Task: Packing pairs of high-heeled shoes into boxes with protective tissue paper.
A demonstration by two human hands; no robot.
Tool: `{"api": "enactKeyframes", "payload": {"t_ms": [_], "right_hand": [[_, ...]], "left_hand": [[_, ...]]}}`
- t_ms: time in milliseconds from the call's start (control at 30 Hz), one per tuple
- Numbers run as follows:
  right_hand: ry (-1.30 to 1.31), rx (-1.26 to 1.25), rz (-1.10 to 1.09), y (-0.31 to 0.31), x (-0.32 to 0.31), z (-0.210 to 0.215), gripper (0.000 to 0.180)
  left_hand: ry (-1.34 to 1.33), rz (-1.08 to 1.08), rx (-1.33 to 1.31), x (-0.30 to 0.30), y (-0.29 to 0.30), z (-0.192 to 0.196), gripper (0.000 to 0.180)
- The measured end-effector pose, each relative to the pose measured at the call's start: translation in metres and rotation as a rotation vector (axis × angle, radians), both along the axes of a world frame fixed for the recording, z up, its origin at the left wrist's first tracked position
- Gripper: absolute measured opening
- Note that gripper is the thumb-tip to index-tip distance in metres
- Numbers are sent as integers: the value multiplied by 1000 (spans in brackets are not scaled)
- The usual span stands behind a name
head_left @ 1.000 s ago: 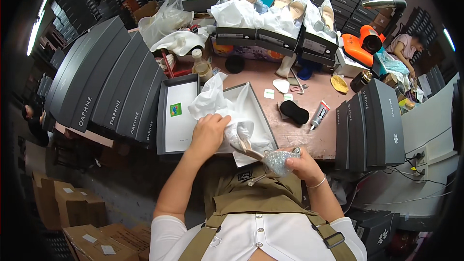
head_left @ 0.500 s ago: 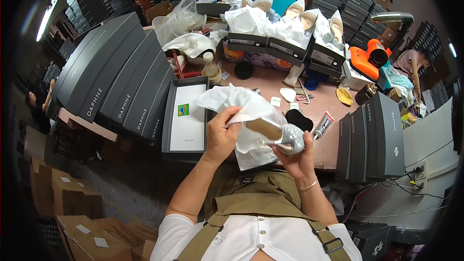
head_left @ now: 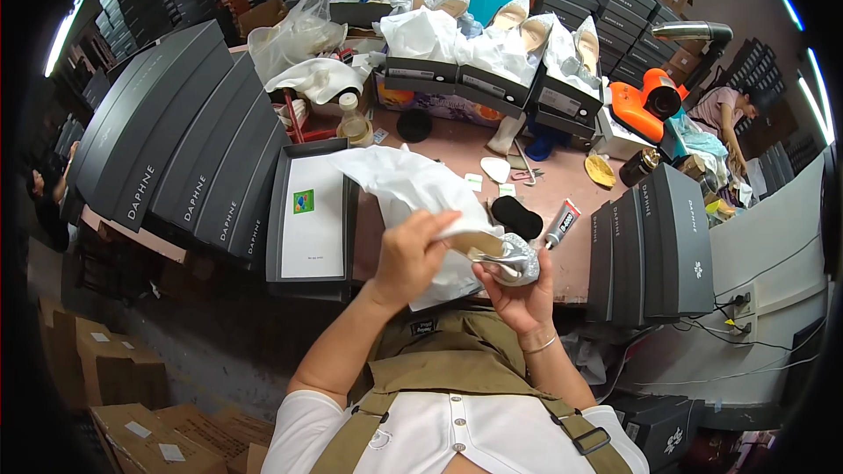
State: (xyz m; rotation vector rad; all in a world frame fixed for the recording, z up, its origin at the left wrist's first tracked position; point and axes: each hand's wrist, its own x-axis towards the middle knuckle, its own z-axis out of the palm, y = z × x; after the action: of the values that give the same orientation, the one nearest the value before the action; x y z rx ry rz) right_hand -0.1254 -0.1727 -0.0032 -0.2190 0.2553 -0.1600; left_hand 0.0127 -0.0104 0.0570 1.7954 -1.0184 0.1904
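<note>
My right hand (head_left: 524,300) is wrapped round the heel end of a silver glittery shoe (head_left: 520,260), with its tan sole turned upward. My left hand (head_left: 411,254) is closed on a sheet of white tissue paper (head_left: 406,183) at the toe end of the shoe. The paper covers the toe and spreads out over the table to the far left. Left of the paper lies an open dark grey box part (head_left: 274,241) with a white lining and a small green sticker.
Grey shoeboxes (head_left: 167,140) stand in a row at the left, with more boxes (head_left: 685,250) at the right. A glue tube (head_left: 563,223) and black pad (head_left: 516,217) lie beyond my hands. Boxed shoes (head_left: 496,83) line the back, near an orange tool (head_left: 638,114). A co-worker (head_left: 729,114) is far right.
My left hand has moved down and right toward the shoe with the paper, which now covers the toe. The whole view has shifted slightly, and the shoe is still in my right hand.
</note>
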Motion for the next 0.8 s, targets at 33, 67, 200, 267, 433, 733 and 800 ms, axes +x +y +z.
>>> {"api": "enactKeyframes", "payload": {"t_ms": [33, 67, 200, 267, 433, 733, 800], "right_hand": [[34, -73, -85, 15, 5, 10, 60], [68, -145, -172, 25, 9, 14, 57], [-9, -475, -56, 34, 11, 9, 49], [-50, -519, 2, 15, 18, 3, 47], [-324, 78, 18, 2, 10, 3, 48], [-233, -102, 48, -5, 16, 2, 50], [-208, -108, 57, 1, 9, 0, 51]], "left_hand": [[-118, -54, -69, -11, -3, 2, 35], [-236, -108, -138, -22, -10, 2, 39], [-308, -282, -244, -57, -25, -13, 41], [-298, -276, -272, -58, -20, -13, 42], [-297, -380, -350, -54, -11, -17, 46], [-217, -511, -352, -90, -25, -38, 39], [-223, -597, -383, -115, -25, -39, 41]]}}
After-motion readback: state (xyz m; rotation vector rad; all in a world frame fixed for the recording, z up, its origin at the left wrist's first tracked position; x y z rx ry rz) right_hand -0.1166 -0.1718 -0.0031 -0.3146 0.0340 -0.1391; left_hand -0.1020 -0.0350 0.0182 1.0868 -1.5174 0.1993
